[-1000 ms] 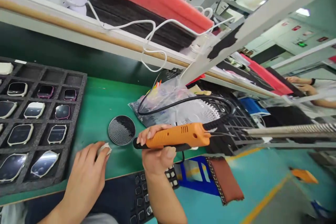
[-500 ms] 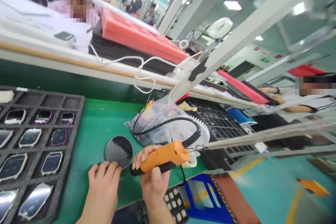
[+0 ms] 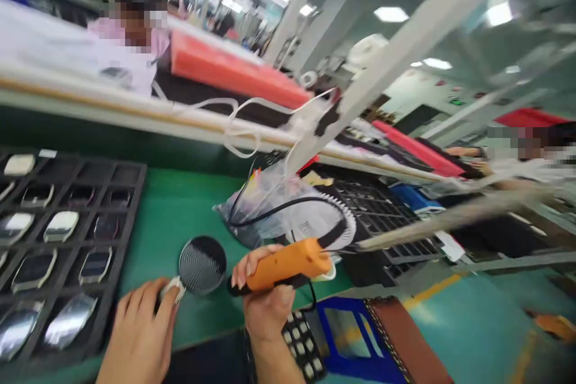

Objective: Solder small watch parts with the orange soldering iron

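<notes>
My right hand (image 3: 265,297) is wrapped round an orange power tool (image 3: 288,264) with a black cable, held level over the front edge of the green bench (image 3: 180,210). My left hand (image 3: 141,336) rests on the bench with its fingers curled over a small white piece (image 3: 173,288), just left of a round black mesh disc (image 3: 202,264). The tool's black tip points at the disc's right edge.
A black foam tray (image 3: 130,216) of smartwatch bodies fills the left. A clear plastic bag (image 3: 265,198), a white fan grille (image 3: 342,222) and black grid trays (image 3: 387,216) lie behind the tool. A shelf rail (image 3: 135,114) crosses above. Other people sit across and at right.
The view tilted up and blurred. My left hand slid back toward the bench's front edge, still on the white piece. The orange tool stayed in my right hand.
</notes>
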Demonstrator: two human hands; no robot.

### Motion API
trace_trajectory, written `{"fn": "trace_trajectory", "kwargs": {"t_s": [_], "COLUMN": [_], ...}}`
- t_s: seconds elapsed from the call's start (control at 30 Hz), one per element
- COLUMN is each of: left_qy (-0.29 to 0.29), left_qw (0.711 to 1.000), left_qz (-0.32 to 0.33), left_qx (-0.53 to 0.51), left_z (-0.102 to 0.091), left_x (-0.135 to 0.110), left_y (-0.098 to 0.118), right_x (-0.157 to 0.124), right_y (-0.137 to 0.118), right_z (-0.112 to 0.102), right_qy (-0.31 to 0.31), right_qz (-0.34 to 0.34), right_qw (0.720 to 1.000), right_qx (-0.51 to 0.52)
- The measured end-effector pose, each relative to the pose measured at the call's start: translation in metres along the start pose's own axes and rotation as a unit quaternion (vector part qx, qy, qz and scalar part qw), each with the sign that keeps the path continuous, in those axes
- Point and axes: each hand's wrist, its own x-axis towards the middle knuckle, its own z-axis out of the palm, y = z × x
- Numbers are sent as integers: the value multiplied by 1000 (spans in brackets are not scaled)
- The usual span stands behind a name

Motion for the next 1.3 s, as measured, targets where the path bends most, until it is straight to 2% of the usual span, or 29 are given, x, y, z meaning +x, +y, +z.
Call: {"fn": "trace_trajectory", "kwargs": {"t_s": [0.1, 0.2, 0.5, 0.7, 0.97, 1.3], "left_qy": [-96, -137, -129, -117, -118, -119], "left_qw": [993, 986, 986, 985, 984, 980], "left_qz": [-6, -7, -4, -5, -9, -33], "left_qx": [-62, -96, -109, -124, -133, -155], "left_z": [-16, -19, -16, -17, -16, -15], "left_x": [0, 7, 10, 14, 16, 15], "left_y": [5, 5, 7, 8, 6, 7], "right_x": [-6, -10, -17, -10, -15, -12], "right_y": [1, 5, 1, -3, 13, 17], "right_z": [1, 5, 11, 13, 14, 17], "right_qy": [0, 0, 29, -1, 8, -2], "right_qz": [44, 64, 85, 75, 76, 60], "right_qw": [999, 998, 995, 994, 993, 993], "right_qx": [-5, -18, -46, -75, -85, -98]}}
